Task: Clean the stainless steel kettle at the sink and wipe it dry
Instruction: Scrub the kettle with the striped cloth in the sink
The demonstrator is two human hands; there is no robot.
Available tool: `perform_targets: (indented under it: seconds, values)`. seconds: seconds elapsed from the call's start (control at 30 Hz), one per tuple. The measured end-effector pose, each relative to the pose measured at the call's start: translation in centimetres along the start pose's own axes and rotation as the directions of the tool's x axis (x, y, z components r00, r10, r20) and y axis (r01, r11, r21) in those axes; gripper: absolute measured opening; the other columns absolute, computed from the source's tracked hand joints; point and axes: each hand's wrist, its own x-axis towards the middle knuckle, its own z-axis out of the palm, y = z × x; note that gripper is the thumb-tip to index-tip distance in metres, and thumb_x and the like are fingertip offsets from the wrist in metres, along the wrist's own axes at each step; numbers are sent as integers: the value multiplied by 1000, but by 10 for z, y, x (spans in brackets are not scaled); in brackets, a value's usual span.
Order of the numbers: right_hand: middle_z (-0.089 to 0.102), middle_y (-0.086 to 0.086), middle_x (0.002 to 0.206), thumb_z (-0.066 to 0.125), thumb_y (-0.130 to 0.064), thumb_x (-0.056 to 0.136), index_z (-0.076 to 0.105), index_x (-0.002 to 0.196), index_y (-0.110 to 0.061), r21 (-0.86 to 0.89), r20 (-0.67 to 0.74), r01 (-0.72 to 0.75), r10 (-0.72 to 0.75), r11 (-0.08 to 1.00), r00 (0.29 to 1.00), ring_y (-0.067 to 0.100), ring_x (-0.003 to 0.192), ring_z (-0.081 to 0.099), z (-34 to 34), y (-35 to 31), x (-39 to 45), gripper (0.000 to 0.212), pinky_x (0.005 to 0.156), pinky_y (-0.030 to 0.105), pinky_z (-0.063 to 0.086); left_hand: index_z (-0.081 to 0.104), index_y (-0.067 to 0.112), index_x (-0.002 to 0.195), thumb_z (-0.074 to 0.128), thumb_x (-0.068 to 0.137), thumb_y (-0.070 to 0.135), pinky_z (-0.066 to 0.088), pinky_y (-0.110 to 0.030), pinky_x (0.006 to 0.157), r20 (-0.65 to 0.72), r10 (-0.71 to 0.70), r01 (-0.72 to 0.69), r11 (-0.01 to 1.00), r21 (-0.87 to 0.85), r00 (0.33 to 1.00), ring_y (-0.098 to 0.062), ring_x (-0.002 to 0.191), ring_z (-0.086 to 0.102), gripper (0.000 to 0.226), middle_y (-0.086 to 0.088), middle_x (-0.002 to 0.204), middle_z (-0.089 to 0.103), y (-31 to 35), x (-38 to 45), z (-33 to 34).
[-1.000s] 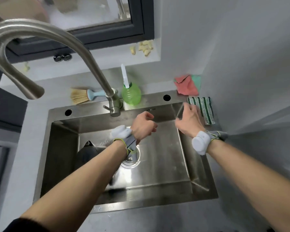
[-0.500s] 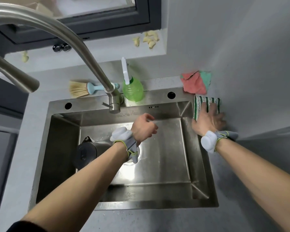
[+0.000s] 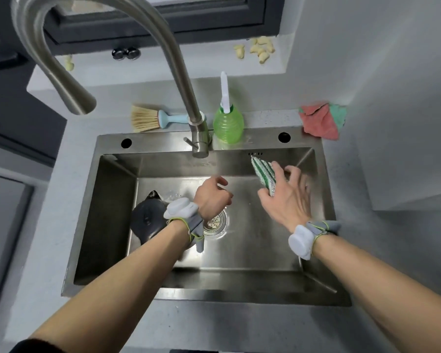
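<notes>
Her right hand [image 3: 285, 200] gripped the green-and-white striped scouring sponge [image 3: 264, 175]; the empty left hand [image 3: 211, 200] hung loosely curled, the dark-lidded steel kettle [image 3: 148, 220] at its nine o'clock.

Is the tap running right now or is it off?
Off, as far as the view shows: no stream falls from the faucet spout into the sink. The kettle sits in the basin's left side.
</notes>
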Motion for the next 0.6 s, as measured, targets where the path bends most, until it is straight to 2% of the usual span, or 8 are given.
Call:
perform_targets:
  seconds: [0.1,0.17,0.27,0.33,0.47,0.53,0.6]
  values:
    - [39,11,139,56,-41,88,33,152,-31,57,150,49,-57,997,987,38,123,44,28,-38,-14,69,104,48,39,59,17,117,59,88,9,54,-37,94,-124,75,-57,988,141,989,-28,106,68,30,-3,108,75,-34,-3,-38]
    - [39,10,139,51,-43,92,32,151,-36,95,248,44,-66,994,966,37,124,44,40,-48,-18,63,106,48,39,56,15,125,59,89,13,47,-35,98,-191,151,-95,956,277,970,-29,115,62,36,-4,123,68,-47,-7,-52]
    - [38,10,143,46,-44,94,31,152,-39,161,391,-14,-51,987,919,39,128,44,70,-81,-26,60,108,47,39,45,14,137,64,88,28,38,-41,105,-233,237,-67,822,565,943,-32,132,43,54,-12,142,48,-76,-7,-84]
    - [39,10,143,45,-44,94,32,152,-39,201,433,-40,-52,979,900,39,130,43,90,-104,-32,59,110,45,39,34,16,143,70,84,45,35,-49,110,-223,193,12,730,683,956,-33,144,27,75,-13,152,32,-92,-7,-101]
    - [39,8,141,45,-45,94,32,153,-39,269,509,-133,-23,954,860,34,136,39,129,-138,-35,61,113,42,34,1,22,157,77,71,65,32,-66,110,-101,-32,95,688,720,994,-33,153,1,123,-12,162,6,-117,0,-121]
    - [38,6,142,43,-45,88,32,153,-42,308,533,-184,-9,933,846,31,138,37,143,-152,-37,66,112,40,33,-14,24,158,77,71,66,37,-64,108,-36,-59,66,664,744,998,-35,153,-1,133,-12,163,1,-131,4,-125]
    - [39,2,139,41,-45,80,33,151,-48,358,539,-216,-12,908,842,27,137,38,153,-161,-38,71,106,36,32,-15,23,159,75,73,63,45,-55,103,6,4,-7,638,770,1000,-37,147,12,131,-11,160,8,-143,9,-128]
